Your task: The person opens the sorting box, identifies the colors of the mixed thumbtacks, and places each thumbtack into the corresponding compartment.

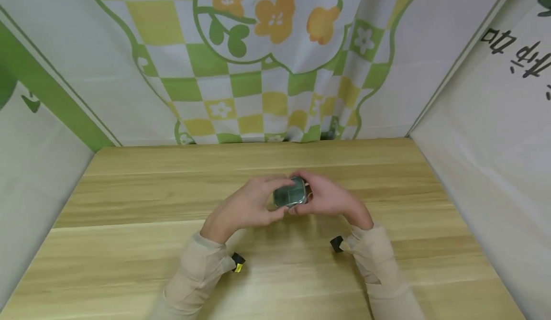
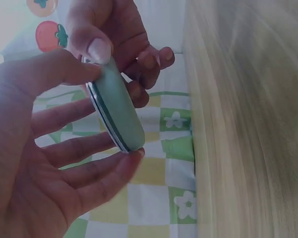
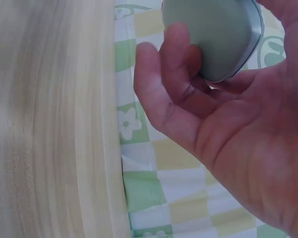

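Note:
A small, flat green case (image 1: 289,194) with rounded corners is held above the wooden table between both hands. Its upper face looks glassy, with faint dividing lines, in the head view; the left wrist view shows its plain pale green underside (image 2: 120,109) and a silvery rim. My left hand (image 1: 247,203) pinches the case from the left, thumb on one edge and fingertips on the opposite one. From the right, my right hand (image 1: 329,195) grips it by thumb and forefinger, the other fingers curled under the green back (image 3: 213,29). What the case contains cannot be made out.
The wooden table (image 1: 150,186) spreads beneath both forearms. Behind it hangs a green, yellow and white checked curtain (image 1: 249,85) with flowers. Pale side walls stand left and right. Small black pieces (image 1: 336,244) stick out from the wrapped wrists.

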The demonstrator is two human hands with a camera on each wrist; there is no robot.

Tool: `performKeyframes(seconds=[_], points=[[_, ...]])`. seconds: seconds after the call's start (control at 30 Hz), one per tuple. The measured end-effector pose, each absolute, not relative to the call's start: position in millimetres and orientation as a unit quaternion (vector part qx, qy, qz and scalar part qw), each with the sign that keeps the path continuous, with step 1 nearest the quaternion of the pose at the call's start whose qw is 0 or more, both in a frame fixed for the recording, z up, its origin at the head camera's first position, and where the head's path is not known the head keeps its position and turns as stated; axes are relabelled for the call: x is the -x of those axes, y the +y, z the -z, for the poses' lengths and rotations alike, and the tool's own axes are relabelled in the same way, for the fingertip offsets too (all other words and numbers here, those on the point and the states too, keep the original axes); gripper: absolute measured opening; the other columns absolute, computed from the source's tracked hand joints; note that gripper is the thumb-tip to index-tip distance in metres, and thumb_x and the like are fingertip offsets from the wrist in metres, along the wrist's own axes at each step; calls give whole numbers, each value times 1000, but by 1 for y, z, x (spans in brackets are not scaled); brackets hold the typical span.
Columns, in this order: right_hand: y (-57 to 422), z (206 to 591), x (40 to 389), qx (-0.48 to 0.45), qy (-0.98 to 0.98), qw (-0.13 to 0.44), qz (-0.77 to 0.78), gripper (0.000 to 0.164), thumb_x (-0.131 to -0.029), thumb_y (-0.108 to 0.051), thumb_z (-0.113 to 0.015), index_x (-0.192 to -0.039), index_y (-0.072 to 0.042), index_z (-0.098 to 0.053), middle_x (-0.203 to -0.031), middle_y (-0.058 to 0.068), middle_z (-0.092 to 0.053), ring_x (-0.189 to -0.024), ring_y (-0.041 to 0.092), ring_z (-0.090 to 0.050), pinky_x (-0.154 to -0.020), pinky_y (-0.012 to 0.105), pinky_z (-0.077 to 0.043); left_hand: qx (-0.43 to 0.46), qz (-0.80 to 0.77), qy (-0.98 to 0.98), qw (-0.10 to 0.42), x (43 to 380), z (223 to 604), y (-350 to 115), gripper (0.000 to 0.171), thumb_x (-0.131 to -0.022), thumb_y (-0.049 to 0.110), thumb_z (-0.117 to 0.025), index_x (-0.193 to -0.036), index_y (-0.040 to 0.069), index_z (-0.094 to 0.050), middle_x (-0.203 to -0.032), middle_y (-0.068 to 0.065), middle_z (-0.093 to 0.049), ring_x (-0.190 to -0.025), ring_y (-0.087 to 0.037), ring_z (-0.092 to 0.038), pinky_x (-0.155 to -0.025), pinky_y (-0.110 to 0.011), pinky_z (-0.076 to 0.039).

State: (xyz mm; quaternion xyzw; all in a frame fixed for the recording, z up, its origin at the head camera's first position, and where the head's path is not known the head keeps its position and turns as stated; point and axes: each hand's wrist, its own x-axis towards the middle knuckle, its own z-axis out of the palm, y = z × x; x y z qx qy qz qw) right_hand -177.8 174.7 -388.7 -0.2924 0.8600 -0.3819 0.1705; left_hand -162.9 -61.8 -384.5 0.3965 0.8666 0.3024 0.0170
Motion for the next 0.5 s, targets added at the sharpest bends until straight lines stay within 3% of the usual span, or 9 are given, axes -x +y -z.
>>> performKeyframes(seconds=[0.23, 0.5], points=[[172, 388, 177, 292, 871, 149, 365, 74, -84, -24, -86, -146, -4, -49, -124, 11, -69, -97, 15, -67, -85, 32, -57, -401, -306, 864, 7, 164, 382, -60, 57, -84, 18, -74, -140, 11, -62, -115, -2, -75, -81, -15, -65, -74, -24, -54], [167, 388, 171, 303, 862, 149, 379, 69, -80, -22, -86, -138, -2, -55, -115, 9, -71, -92, 13, -66, -80, 28, -57, -402, -306, 863, 6, 156, 381, -60, 73, -78, 15, -76, -147, 8, -55, -115, -7, -76, -78, -15, -65, -73, -22, -54]])
